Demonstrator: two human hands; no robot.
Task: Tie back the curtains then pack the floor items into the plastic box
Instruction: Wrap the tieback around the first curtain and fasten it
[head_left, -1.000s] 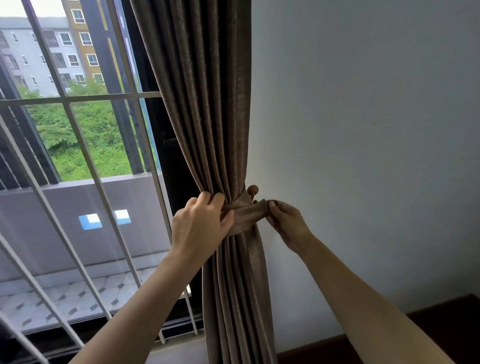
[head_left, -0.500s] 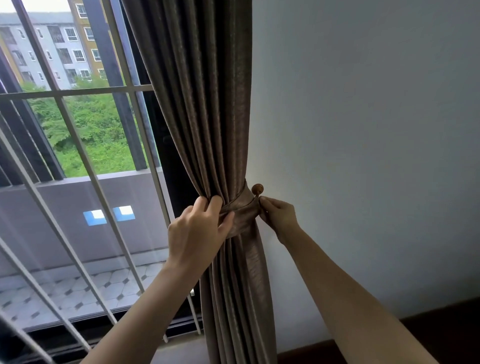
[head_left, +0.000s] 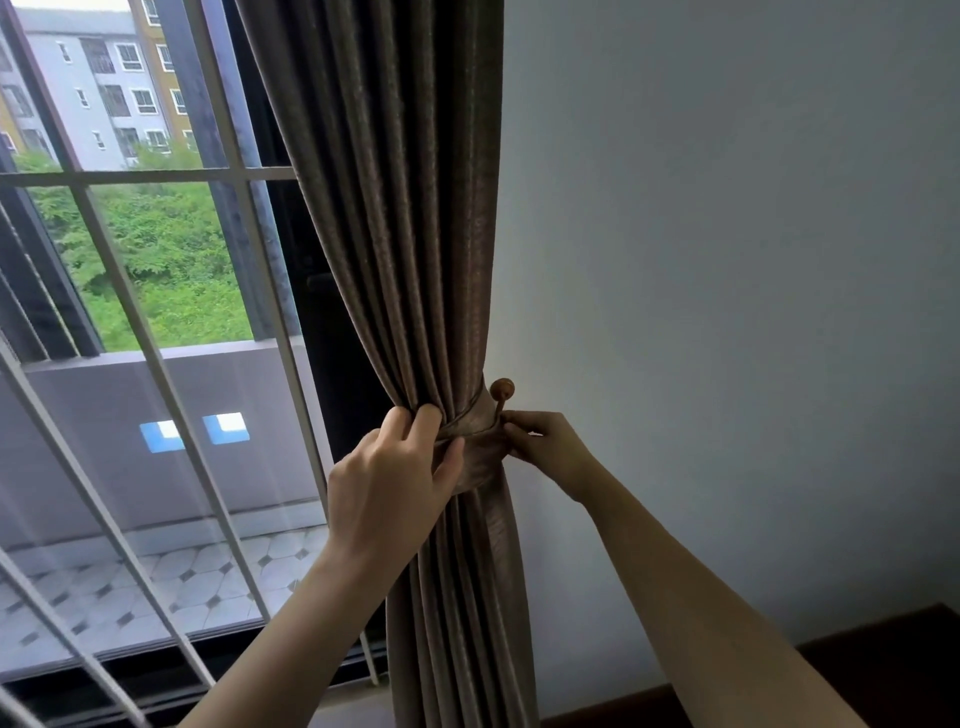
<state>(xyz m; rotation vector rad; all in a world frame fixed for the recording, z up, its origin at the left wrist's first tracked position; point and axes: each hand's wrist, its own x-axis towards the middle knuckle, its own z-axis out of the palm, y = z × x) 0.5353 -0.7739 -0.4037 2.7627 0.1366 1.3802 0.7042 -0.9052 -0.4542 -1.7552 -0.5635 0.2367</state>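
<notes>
A brown pleated curtain (head_left: 405, 218) hangs beside the white wall, gathered at waist height by a matching fabric tie-back band (head_left: 475, 441). A round wooden knob hook (head_left: 502, 388) sticks out of the wall just above the band. My left hand (head_left: 395, 478) grips the gathered folds and the band's left side. My right hand (head_left: 545, 441) pinches the band's end right under the knob, against the wall. The floor items and the plastic box are out of view.
White window bars (head_left: 156, 364) run across the glass on the left, with a balcony and buildings beyond. The white wall (head_left: 727, 312) fills the right. A dark wooden skirting (head_left: 857, 670) lies along the wall's bottom right.
The band's end has been drawn up close under the knob by my right hand. My left hand kept its grip on the curtain folds.
</notes>
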